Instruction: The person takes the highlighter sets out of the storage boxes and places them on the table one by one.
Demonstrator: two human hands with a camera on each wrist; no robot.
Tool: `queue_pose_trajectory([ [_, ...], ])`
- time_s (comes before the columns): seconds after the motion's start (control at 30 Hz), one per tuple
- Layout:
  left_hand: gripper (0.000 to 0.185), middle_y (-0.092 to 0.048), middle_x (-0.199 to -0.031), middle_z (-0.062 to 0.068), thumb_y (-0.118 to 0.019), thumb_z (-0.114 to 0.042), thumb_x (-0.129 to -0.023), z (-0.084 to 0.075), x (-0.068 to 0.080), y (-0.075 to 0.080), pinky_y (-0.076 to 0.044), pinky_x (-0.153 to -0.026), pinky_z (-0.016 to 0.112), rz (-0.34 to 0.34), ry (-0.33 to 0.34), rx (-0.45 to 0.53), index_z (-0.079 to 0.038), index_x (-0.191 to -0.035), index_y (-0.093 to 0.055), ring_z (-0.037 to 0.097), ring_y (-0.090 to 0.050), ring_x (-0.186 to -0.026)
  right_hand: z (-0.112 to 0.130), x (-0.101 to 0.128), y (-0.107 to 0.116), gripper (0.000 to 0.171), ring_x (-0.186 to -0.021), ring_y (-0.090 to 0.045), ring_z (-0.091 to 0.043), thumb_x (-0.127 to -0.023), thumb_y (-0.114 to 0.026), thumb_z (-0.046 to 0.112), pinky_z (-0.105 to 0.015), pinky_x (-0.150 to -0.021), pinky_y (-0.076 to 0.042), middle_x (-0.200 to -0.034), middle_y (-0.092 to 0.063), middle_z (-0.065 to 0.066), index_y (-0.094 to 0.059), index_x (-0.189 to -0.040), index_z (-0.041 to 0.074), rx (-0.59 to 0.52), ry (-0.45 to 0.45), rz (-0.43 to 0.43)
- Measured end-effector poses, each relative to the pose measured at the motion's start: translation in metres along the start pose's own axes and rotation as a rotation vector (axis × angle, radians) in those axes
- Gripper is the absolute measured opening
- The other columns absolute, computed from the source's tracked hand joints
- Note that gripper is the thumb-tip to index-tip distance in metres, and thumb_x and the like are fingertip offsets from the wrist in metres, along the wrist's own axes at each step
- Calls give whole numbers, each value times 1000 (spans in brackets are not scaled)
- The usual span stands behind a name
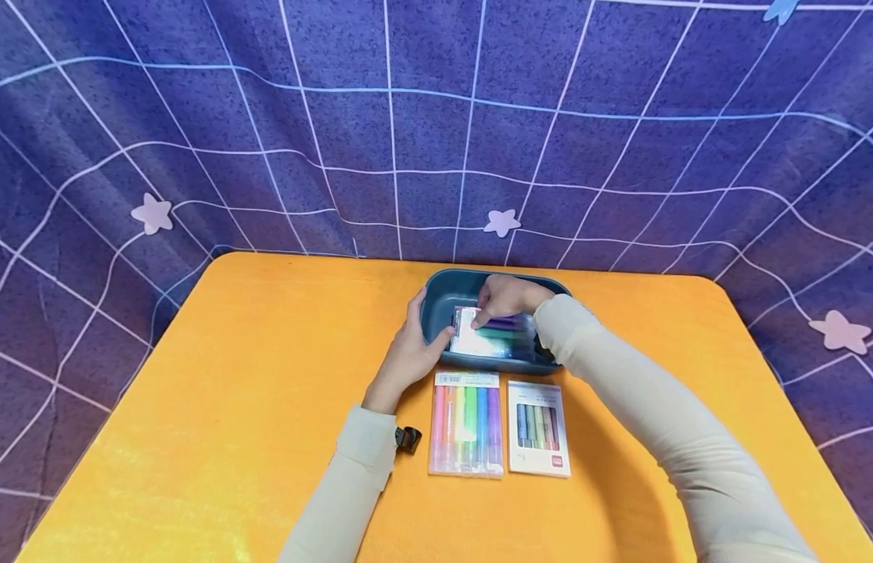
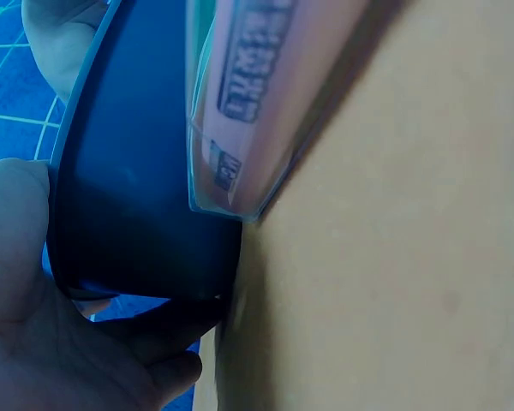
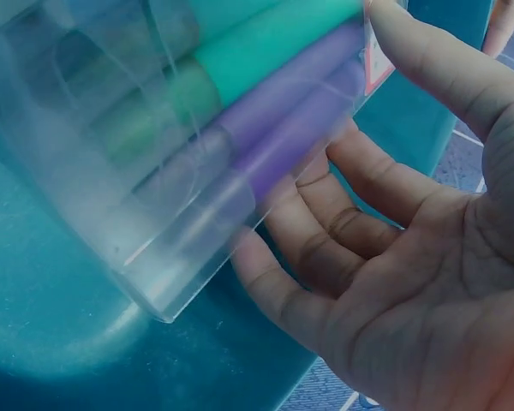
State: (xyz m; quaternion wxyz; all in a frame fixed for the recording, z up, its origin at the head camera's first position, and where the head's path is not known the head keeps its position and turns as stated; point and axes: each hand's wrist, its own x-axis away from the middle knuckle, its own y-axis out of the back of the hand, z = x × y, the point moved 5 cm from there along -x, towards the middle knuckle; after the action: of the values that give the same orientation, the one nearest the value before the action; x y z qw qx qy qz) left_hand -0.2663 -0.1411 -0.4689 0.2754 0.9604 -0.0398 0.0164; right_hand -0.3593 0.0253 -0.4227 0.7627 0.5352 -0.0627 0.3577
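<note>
A dark teal bin (image 1: 442, 301) stands toward the back of the table. My left hand (image 1: 408, 352) grips its left end, the thumb at the rim and the fingers on the outside, as the left wrist view shows. Inside the bin, my right hand (image 1: 510, 295) holds a clear pack of markers (image 3: 240, 128) with green and purple barrels, thumb on top and fingers along its edge. The pack lies slightly tilted in the right wrist view. Beneath it, part of the bin floor is hidden.
In front of the bin lies a clear pack of highlighters (image 1: 467, 426) in several colours, beside a white box of pens (image 1: 539, 430) with a window. The yellow tabletop (image 1: 267, 375) extends to both sides. A blue gridded curtain (image 1: 436, 125) hangs behind it.
</note>
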Motion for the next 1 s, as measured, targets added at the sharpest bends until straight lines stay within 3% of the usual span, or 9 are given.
queue_pose_trajectory([
  [0.23,86,-31,-164,18,-62,-41,-98,1,-1,1,-35,-117,64,1,-7,14,-30,-162,-4,44,-41,-145,4,7,2,49,-100,-61,-21,-86,-79,33,-37,-93,-54,-118,-68,-11,-65,-121,3,-12,19,3],
  [0.43,86,-31,-164,18,-61,-42,-98,1,-1,1,-34,-118,62,4,-16,14,-30,-162,-4,44,-40,-146,5,12,4,43,-82,-54,-16,-81,-84,22,-28,-77,-49,-98,-64,-5,-64,-114,4,-43,36,12],
  [0.67,87,-30,-165,17,-62,-41,-98,2,1,1,-33,-119,61,3,-24,19,-30,-162,-4,42,-38,-147,3,16,1,33,-72,-47,-13,-81,-84,18,-25,-66,-43,-81,-54,2,-63,-103,4,-119,54,21],
  [1.0,87,-27,-167,15,-61,-42,-98,4,-1,1,-32,-121,61,4,-20,20,-30,-162,-4,40,-35,-150,-4,22,-1,37,-83,-50,-18,-81,-82,14,-29,-73,-43,-98,-60,-4,-60,-108,5,-134,39,25],
])
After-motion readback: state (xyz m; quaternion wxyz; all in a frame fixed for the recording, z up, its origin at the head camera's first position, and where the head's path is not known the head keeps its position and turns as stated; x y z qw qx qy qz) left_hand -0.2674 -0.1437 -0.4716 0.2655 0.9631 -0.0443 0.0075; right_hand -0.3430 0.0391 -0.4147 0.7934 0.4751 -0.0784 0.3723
